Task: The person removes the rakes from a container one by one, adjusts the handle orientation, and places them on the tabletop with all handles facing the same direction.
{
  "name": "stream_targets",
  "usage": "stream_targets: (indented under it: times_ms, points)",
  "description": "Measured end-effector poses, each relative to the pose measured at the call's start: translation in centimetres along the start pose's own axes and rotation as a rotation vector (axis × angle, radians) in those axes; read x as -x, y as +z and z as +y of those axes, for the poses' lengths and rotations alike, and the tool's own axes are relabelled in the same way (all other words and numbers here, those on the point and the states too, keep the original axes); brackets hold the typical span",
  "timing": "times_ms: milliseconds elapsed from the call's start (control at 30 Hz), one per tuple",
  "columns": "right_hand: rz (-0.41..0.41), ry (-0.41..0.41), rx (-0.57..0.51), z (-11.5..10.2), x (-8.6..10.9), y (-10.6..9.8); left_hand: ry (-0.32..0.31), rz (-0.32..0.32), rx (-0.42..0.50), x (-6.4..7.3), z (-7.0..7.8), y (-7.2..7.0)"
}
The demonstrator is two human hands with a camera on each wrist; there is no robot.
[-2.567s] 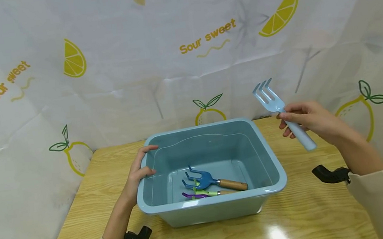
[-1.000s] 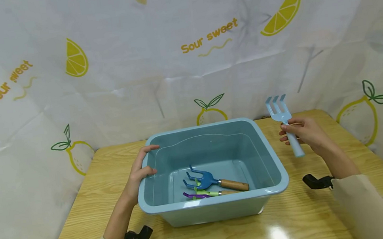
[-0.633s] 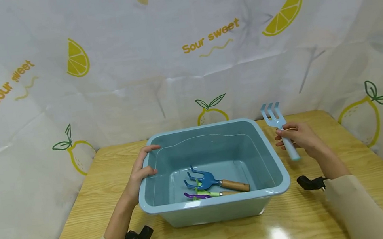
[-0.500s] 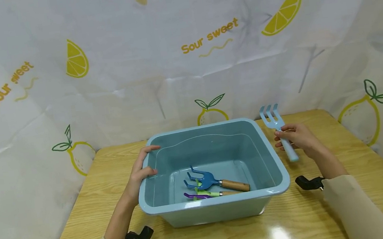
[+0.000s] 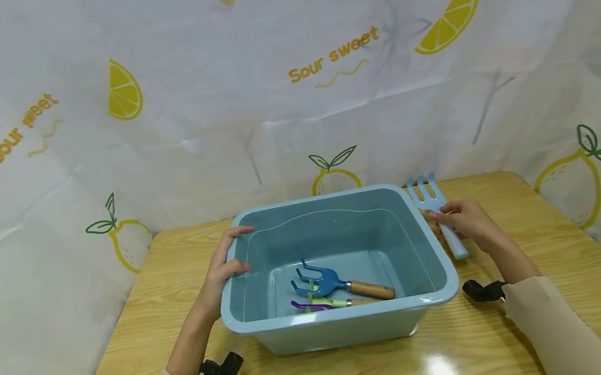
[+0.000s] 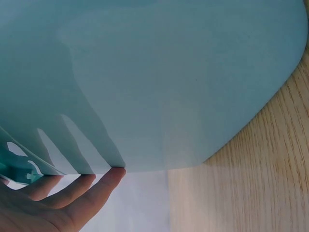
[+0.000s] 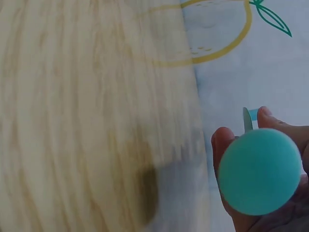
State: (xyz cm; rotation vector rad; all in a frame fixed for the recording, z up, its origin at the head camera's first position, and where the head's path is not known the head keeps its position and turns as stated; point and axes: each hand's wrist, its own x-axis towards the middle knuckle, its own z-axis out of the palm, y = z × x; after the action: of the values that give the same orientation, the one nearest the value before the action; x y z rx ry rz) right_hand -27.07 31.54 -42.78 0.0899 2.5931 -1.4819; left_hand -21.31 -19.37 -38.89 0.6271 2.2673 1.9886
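My left hand [image 5: 224, 273] grips the left rim of a blue-grey plastic basin [image 5: 288, 345]. In the left wrist view several fingers [image 6: 99, 195] press against the basin's outer wall [image 6: 159, 96]. To the right of the basin, my right hand [image 5: 465, 220] holds a light blue hand rake [image 5: 430, 199] by its handle, prongs pointing away and tips bent. The rake is low over the table, close to the basin's right rim. In the right wrist view the round handle end [image 7: 259, 171] hides most of the rake. Inside the basin lies a dark blue hand rake [image 5: 327, 281] with a wooden handle.
Beside the dark blue rake, a green tool [image 5: 328, 301] and a purple pronged piece [image 5: 309, 306] lie in the basin, partly hidden by its front rim. The wooden table [image 5: 142, 319] meets a white lemon-print sheet [image 5: 187, 132] at the back.
My right hand has lowered the light blue rake towards the table and moved it left, nearer the basin. The left hand has kept its hold on the rim.
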Motion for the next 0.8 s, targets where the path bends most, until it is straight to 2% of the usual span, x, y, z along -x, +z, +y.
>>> stream_targets:
  times_ms: [167, 367, 800]
  points:
    - [0.0, 0.004, 0.068, 0.21, 0.04, 0.08, -0.002, 0.001, 0.005, -0.2, 0.1, 0.11]
    - [-0.044, 0.004, 0.064, 0.48, -0.11, 0.03, 0.003, -0.006, 0.015, -0.29, 0.16, 0.19]
    - [-0.014, 0.034, 0.114, 0.99, -0.62, 0.71, -0.008, -0.002, 0.002, -0.05, -0.02, 0.06]
